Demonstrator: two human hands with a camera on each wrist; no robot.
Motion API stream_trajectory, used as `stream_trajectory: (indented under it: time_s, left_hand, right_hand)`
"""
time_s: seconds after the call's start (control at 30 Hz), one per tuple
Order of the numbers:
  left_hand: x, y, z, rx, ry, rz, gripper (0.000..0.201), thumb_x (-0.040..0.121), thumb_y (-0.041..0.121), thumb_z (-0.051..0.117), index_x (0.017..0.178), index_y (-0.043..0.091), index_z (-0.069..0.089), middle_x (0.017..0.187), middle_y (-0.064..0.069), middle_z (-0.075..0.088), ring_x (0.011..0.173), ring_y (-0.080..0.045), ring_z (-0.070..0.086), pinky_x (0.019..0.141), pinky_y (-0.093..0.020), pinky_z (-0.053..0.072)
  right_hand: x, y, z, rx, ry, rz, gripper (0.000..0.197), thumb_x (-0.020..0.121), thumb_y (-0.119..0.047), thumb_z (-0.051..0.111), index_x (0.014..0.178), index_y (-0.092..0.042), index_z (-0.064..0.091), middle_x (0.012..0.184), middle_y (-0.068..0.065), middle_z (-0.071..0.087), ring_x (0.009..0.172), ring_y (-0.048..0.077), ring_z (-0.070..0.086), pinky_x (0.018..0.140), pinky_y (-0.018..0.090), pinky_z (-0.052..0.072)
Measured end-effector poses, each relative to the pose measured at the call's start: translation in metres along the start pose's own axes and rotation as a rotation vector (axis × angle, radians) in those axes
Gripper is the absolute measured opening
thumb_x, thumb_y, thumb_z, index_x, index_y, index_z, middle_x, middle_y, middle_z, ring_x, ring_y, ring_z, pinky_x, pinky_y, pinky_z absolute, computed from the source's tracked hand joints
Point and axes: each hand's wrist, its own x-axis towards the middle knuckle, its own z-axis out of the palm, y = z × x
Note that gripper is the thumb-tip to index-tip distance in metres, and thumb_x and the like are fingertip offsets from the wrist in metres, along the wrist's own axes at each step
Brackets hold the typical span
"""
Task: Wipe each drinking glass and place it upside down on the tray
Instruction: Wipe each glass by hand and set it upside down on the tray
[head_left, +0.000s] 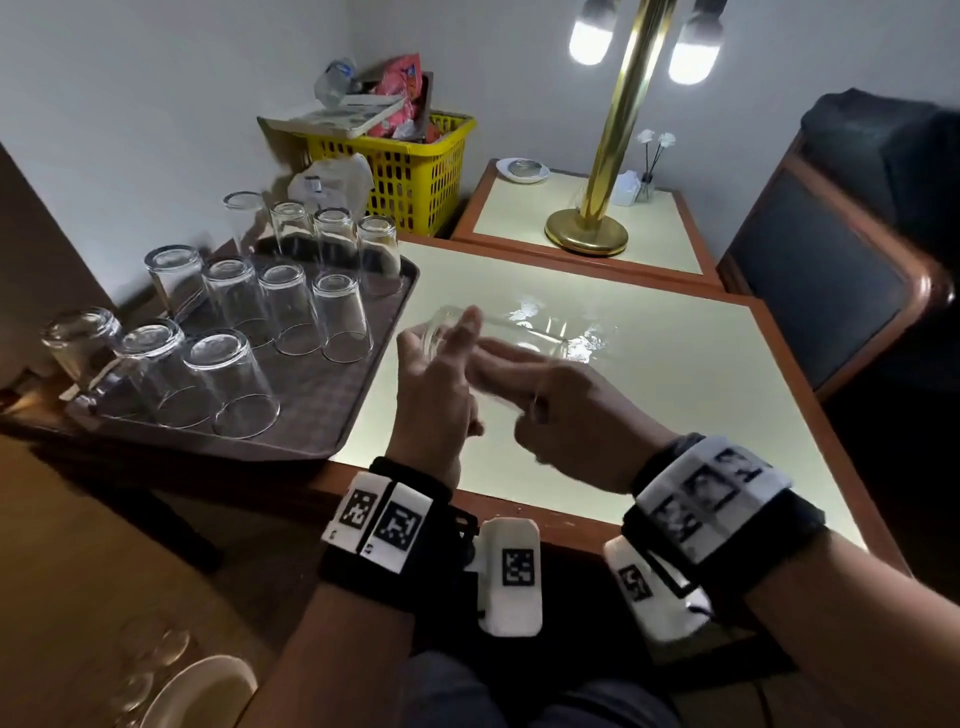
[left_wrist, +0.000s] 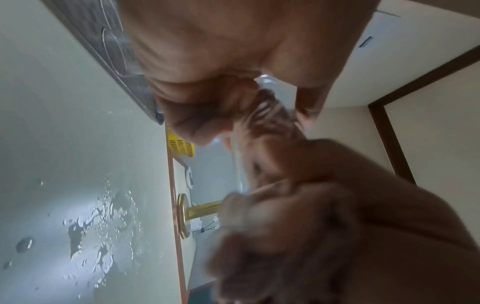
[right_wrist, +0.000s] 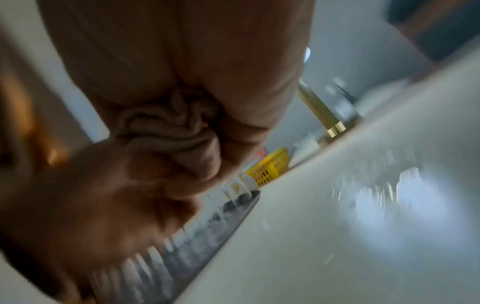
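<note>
A clear drinking glass (head_left: 524, 338) lies roughly level in the air above the cream table (head_left: 675, 395), held between both hands. My left hand (head_left: 449, 338) grips its base end, fingers curled round the wall. My right hand (head_left: 501, 366) has its fingers pushed into the open mouth, with the thumb blurred below the rim. No cloth shows in any view. The brown tray (head_left: 322, 410) stands at the left with several glasses (head_left: 291, 306) upside down on it. In the left wrist view the glass (left_wrist: 275, 96) sits under my left palm.
A water puddle (head_left: 566, 322) lies on the table beyond the hands. A yellow basket (head_left: 415, 171) of clutter stands behind the tray. A brass lamp base (head_left: 587, 231) and a white dish (head_left: 522, 169) sit on the side table. A dark chair (head_left: 831, 270) is at right.
</note>
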Motion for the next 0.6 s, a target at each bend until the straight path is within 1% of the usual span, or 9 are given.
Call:
stream_trajectory:
  time_s: [0.07,0.1,0.2,0.27,0.33,0.4,0.43,0.5,0.6]
  left_hand:
    - [-0.002,0.001,0.004,-0.02,0.069,-0.028,0.027,0.096,0.035,0.065,0.092,0.035,0.039,0.089,-0.01,0.054,0.054,-0.011,0.05,0.042,-0.022,0.039]
    - [-0.003,0.001,0.007,-0.05,0.069,-0.007,0.027,0.096,0.031,0.067,0.095,0.033,0.04,0.089,-0.011,0.053,0.052,-0.009,0.052,0.041,-0.022,0.039]
    - [-0.006,-0.001,0.009,-0.135,-0.023,0.111,0.032,0.089,0.026,0.073,0.101,0.043,0.048,0.085,-0.01,0.048,0.061,-0.017,0.05,0.051,-0.031,0.039]
    - [-0.005,0.0,0.009,-0.137,-0.092,0.166,0.025,0.09,0.027,0.07,0.102,0.037,0.051,0.081,-0.006,0.049,0.061,-0.02,0.048,0.051,-0.034,0.038]
    - [-0.002,-0.001,0.009,-0.046,-0.065,0.079,0.025,0.095,0.03,0.069,0.102,0.03,0.045,0.082,-0.005,0.051,0.056,-0.014,0.046,0.047,-0.028,0.037]
    - [-0.001,-0.001,0.012,0.025,0.012,-0.026,0.027,0.095,0.035,0.067,0.097,0.034,0.04,0.09,-0.01,0.053,0.059,-0.013,0.05,0.046,-0.026,0.04]
    - [-0.001,-0.002,0.013,0.013,0.036,-0.027,0.029,0.094,0.033,0.068,0.096,0.035,0.039,0.092,-0.013,0.052,0.059,-0.013,0.051,0.045,-0.026,0.04]
    - [-0.005,-0.002,0.016,-0.063,0.034,0.06,0.034,0.09,0.026,0.073,0.098,0.033,0.041,0.09,-0.012,0.052,0.058,-0.013,0.051,0.046,-0.026,0.038]
    - [-0.007,-0.001,0.015,-0.191,-0.098,0.197,0.032,0.086,0.019,0.071,0.105,0.026,0.047,0.082,-0.005,0.053,0.065,-0.018,0.052,0.051,-0.029,0.04]
  right_hand:
    - [-0.002,0.002,0.005,-0.353,-0.006,-0.088,0.092,0.076,0.015,0.047,0.146,-0.045,0.049,0.159,-0.023,0.033,0.121,0.014,0.065,0.089,0.037,0.061]
    - [-0.002,0.004,0.004,-0.291,-0.026,-0.072,0.092,0.075,0.016,0.049,0.146,-0.042,0.05,0.159,-0.023,0.033,0.122,0.013,0.065,0.087,0.038,0.061]
    - [-0.002,0.006,-0.003,0.394,-0.064,0.115,0.085,0.08,0.025,0.058,0.147,-0.027,0.051,0.123,-0.003,0.07,0.067,0.014,0.072,0.053,0.029,0.057]
    - [-0.004,0.008,-0.01,0.705,-0.127,0.224,0.079,0.083,0.023,0.061,0.146,-0.023,0.052,0.098,0.005,0.072,0.046,0.016,0.061,0.045,0.028,0.053]
    - [-0.006,0.01,-0.013,0.513,-0.065,0.166,0.079,0.084,0.023,0.058,0.147,-0.025,0.053,0.114,-0.004,0.072,0.058,0.019,0.067,0.056,0.034,0.059]
    - [-0.005,0.006,-0.006,0.005,0.002,0.012,0.086,0.077,0.02,0.053,0.145,-0.033,0.054,0.142,-0.019,0.056,0.094,0.01,0.069,0.083,0.03,0.058]
    - [-0.005,0.006,-0.004,-0.141,0.016,-0.016,0.088,0.074,0.017,0.053,0.144,-0.035,0.056,0.147,-0.023,0.049,0.108,0.005,0.063,0.086,0.021,0.052]
    - [-0.005,0.006,-0.004,-0.012,-0.026,0.012,0.086,0.076,0.02,0.051,0.146,-0.031,0.054,0.147,-0.018,0.054,0.115,0.005,0.063,0.08,0.019,0.056]
    - [-0.004,0.007,-0.011,0.65,-0.097,0.163,0.078,0.083,0.025,0.058,0.148,-0.017,0.05,0.087,-0.006,0.073,0.055,0.016,0.067,0.049,0.025,0.055]
